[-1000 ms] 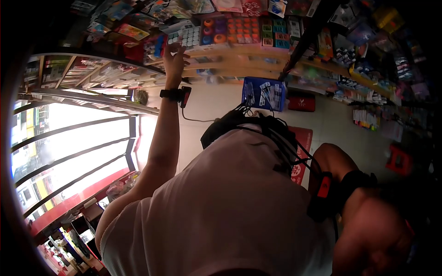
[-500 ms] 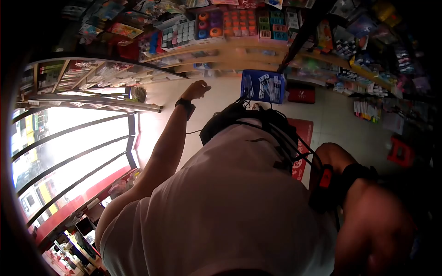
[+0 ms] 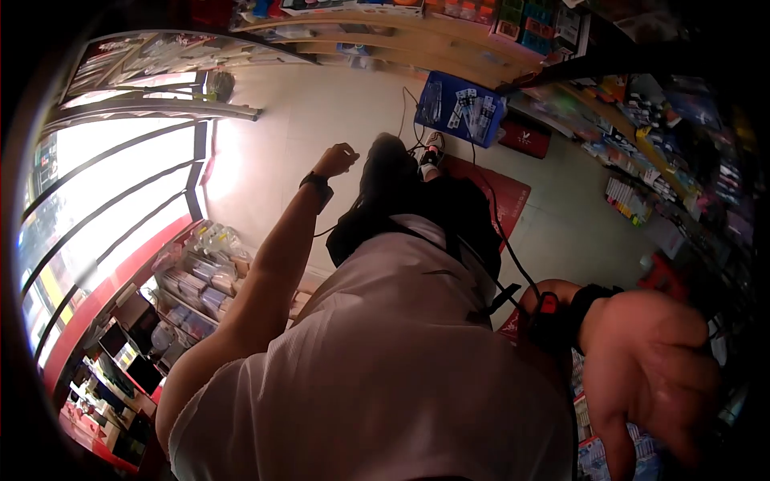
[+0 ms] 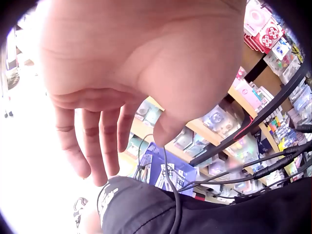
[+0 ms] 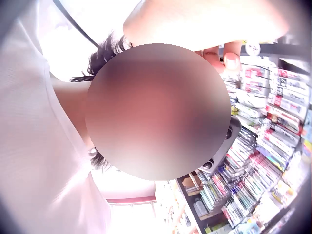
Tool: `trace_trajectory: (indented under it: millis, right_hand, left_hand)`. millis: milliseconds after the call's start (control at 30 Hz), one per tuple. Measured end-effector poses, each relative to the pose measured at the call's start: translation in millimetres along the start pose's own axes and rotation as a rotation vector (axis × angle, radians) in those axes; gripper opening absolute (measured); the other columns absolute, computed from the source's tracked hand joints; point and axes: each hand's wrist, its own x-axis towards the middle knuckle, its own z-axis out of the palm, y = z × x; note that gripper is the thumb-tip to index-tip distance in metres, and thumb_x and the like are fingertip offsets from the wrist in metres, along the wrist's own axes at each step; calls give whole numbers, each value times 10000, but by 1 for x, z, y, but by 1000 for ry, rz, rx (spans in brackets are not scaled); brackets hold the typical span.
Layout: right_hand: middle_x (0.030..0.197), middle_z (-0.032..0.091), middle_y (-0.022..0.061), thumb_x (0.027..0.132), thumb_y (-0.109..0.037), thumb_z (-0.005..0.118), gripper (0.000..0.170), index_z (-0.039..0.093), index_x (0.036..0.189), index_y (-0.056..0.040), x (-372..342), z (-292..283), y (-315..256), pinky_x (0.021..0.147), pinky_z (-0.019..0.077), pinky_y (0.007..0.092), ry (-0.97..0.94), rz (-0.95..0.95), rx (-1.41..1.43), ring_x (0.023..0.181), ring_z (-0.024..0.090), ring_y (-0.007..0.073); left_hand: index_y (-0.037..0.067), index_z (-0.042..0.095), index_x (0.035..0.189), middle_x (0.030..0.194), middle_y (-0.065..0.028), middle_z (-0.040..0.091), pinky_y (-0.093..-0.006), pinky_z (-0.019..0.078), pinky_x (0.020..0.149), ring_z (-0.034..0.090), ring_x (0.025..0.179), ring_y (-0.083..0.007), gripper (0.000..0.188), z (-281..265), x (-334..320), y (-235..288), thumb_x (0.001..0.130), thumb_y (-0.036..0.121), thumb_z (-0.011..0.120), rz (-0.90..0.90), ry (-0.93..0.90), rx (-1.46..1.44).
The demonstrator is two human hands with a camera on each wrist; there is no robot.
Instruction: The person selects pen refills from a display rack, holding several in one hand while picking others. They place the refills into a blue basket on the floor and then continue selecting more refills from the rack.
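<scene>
My left hand point(image 3: 335, 160) hangs over the pale floor, left of my dark-clothed leg, with nothing in its grasp. Its fingers point(image 4: 92, 141) droop loosely in the left wrist view, above the black cloth point(image 4: 141, 209) on my leg. My right hand point(image 3: 654, 361) is raised close to the head camera at the lower right of the head view. No item shows in it. In the right wrist view its fingertips point(image 5: 231, 61) bend beside the head, above a grey device point(image 5: 224, 146) worn there. Part of that hand is out of frame.
A blue basket point(image 3: 461, 83) with packaged goods stands on the floor before my foot, beside a red box point(image 3: 525, 136). Goods-filled wooden shelves point(image 3: 449, 40) run along the front and right. Black cables point(image 3: 499, 224) trail from my body. A red mat point(image 3: 513, 200) lies underfoot.
My left hand has drawn back from the boxed goods on the shelf and lowered over the floor. The view has shifted away from the shelf. My right hand stays raised by the head.
</scene>
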Motion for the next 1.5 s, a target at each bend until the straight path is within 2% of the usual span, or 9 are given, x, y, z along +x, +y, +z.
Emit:
trace_trajectory:
  millis: [67,133,267,333,533,767,867,1167,1500]
  right_hand:
    - [828,446,-6,903,-775,308,660,442,1182,-192,-20,0,22,536,342,306,-32,182,99,649,411,135]
    - [923,467,24,904,-766,333,860,106,1564,-263,-43,4,44,573,340,308,-127,355,248,669,429,159]
    - [736,565,65,914,-726,403,1026,-28,1560,-54,-109,28,98,552,369,276,-145,603,84,611,457,140]
    - [758,583,78,921,-710,419,1011,122,1534,37,-144,42,119,555,370,266,-253,867,-140,611,464,133]
    - [767,578,-2,976,-167,606,260,649,1164,6,-310,47,215,609,423,203,-713,1386,-90,670,517,54]
    - [705,629,6,946,-247,661,271,676,993,19,-534,39,303,549,435,209,-1008,1828,-42,606,552,50]
    - [677,628,14,936,-265,670,289,682,951,23,-607,42,336,534,429,210,-1164,1888,-186,582,551,53]
    - [1040,687,259,686,-602,786,780,617,1080,50,-762,86,405,860,521,436,-1293,1579,-827,985,667,396]
    - [1026,687,257,703,-285,820,548,600,1076,51,-775,104,394,865,541,449,-1134,1622,-982,986,669,408]
  left_hand:
    - [-7,656,922,760,-131,709,-345,560,637,701,647,-217,318,17,-10,-18,896,310,635,-41,38,-85]
    - [-20,659,939,743,-135,709,-351,556,655,704,658,-211,322,34,-22,-38,892,298,633,-92,73,-133]
    - [-42,647,971,793,-147,716,-331,546,612,691,637,-207,324,78,-53,-100,899,273,626,-175,121,-367]
    - [-51,636,992,816,-153,716,-319,527,567,682,627,-200,333,107,-73,-136,911,272,619,-318,122,-535]
    - [-49,631,988,788,-148,706,-313,509,538,669,616,-187,346,206,-146,-230,932,291,598,-551,149,-654]
    - [-24,629,1042,832,-124,705,-291,509,572,668,653,-185,320,275,-211,-244,943,276,575,-905,54,-790]
    - [-39,628,1046,853,-136,700,-308,517,605,671,689,-192,336,291,-215,-224,952,275,555,-981,32,-828]
    - [-87,600,1145,1018,-161,686,-333,478,890,622,974,-213,381,325,-212,-189,877,181,563,-701,114,-946]
    - [-72,623,1125,1056,-121,689,-299,486,849,609,964,-148,351,306,-220,-235,889,187,601,-729,-27,-923]
